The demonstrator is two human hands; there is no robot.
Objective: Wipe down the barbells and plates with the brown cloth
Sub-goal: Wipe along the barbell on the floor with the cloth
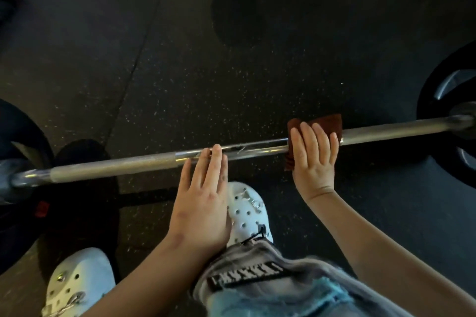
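From the head camera, a steel barbell (116, 168) lies across the dark speckled rubber floor (206, 90), running from lower left up to the right. A black plate (428, 108) sits on its right end and another black plate (18, 123) on its left.

The brown cloth (327, 123) is draped over the shaft, right of its middle and well short of the right plate. The right hand (314, 157) lies on top of it, fingers laid nearly straight across cloth and bar, pressing down rather than wrapping round - the thumb is hidden. The left hand (203, 188) is flat and relaxed, fingers straight and together, with only the fingertips resting on the bare smooth stretch of shaft near its middle.

Below the bar are two white clogs (247, 211) and a leg in pale, frayed jeans (270, 293).
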